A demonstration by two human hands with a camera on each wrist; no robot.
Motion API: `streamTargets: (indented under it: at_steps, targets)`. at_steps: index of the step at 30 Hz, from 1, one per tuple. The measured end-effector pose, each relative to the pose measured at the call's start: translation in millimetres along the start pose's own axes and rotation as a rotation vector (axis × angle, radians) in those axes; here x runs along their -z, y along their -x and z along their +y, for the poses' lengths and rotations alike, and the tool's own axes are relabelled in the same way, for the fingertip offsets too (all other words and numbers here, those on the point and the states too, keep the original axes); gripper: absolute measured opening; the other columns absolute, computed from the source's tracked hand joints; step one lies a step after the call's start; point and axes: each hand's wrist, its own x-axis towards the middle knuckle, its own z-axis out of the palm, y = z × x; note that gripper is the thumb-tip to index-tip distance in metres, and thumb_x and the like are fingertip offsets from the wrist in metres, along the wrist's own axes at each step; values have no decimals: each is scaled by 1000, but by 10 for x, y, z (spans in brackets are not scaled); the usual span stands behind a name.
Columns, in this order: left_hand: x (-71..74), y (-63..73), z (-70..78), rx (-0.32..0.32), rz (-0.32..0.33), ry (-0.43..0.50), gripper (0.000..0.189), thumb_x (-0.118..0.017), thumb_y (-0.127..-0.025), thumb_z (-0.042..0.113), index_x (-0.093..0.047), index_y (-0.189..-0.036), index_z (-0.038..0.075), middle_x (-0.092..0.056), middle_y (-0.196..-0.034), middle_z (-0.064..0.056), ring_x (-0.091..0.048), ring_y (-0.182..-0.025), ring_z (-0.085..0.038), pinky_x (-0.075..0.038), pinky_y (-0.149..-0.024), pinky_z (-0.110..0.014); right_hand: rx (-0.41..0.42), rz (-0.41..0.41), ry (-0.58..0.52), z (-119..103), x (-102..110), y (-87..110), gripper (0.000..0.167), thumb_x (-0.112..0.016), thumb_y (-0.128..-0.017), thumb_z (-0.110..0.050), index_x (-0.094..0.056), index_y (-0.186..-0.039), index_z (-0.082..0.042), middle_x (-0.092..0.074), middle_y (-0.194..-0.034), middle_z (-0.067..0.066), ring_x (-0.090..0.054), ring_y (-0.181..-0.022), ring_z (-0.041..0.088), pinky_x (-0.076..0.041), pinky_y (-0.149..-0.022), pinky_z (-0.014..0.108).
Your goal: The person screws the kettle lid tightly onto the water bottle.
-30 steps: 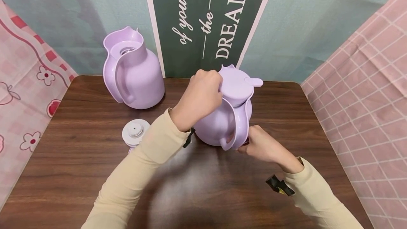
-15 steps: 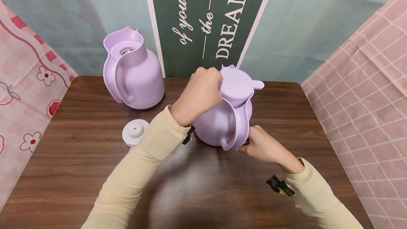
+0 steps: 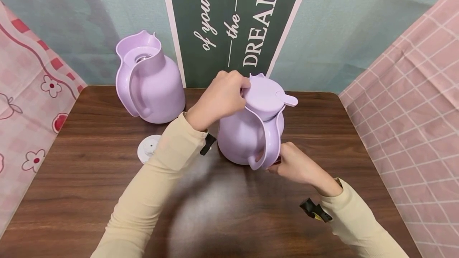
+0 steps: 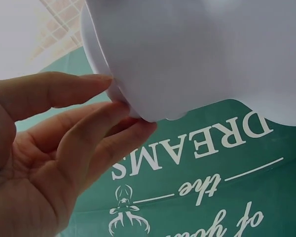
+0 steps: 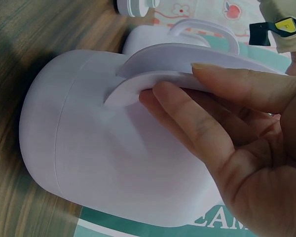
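Note:
A lilac thermos jug (image 3: 236,140) stands on the table in the middle, with a round lilac lid (image 3: 265,95) seated in its top. The lid's tab (image 3: 290,100) points to the right. My left hand (image 3: 225,94) is at the lid's left edge; in the left wrist view, thumb and fingertips pinch around its rim. On the other side, my right hand (image 3: 295,164) holds the jug's handle (image 5: 130,90), thumb on one face and fingers on the other. The head view hides most of those right fingers behind the handle.
A second lilac jug (image 3: 163,88) stands at the back left, its top uncovered. In front of it lies a white round stopper (image 3: 145,151), partly hidden by my left sleeve (image 3: 172,150). A blue-green cloth with a green poster (image 3: 222,59) closes the back.
The lid's tab has turned slightly clockwise toward the front. My left hand has shifted a little up and left, its fingers less closed, and its sleeve covers more of the stopper. The right hand stays put.

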Motion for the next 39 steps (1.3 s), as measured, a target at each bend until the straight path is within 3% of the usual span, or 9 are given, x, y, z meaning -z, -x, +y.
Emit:
streamTargets:
  at_steps: [7,13,22,39]
  targets:
    - [-14,31,11,2,14,-7,27,-45,-70,-8,-32,-54,10,-27,-54,1,-31,-58,-16,-21,-51,-23,8,3,-16,-4,3,-1,18,-70,-66,4,-62,-78,-6,-55,-66,-6,-46,-59,5,-41,-53,25]
    - [-39,120,105,39,24,-13,28,-49,-71,-7,-35,-54,9,-28,-55,1,-33,-60,-17,-26,-50,-25,-3,3,-10,-5,0,1,19,-70,-65,4,-60,-75,-7,-52,-64,-7,-44,-58,6,-40,-53,25]
    - [-87,166,151,3,86,-58,30,-46,-69,-9,-33,-51,11,-31,-53,1,-40,-60,-19,-32,-50,-29,-15,2,-24,14,-22,-8,19,-68,-65,5,-62,-77,-8,-54,-64,-8,-46,-57,5,-41,-53,24]
    - [-60,88,97,20,40,-27,30,-47,-69,-9,-32,-51,11,-22,-54,3,-29,-59,-17,-23,-49,-24,-14,4,-8,24,-40,-4,18,-68,-65,5,-60,-76,-8,-52,-64,-8,-46,-58,6,-41,-53,25]
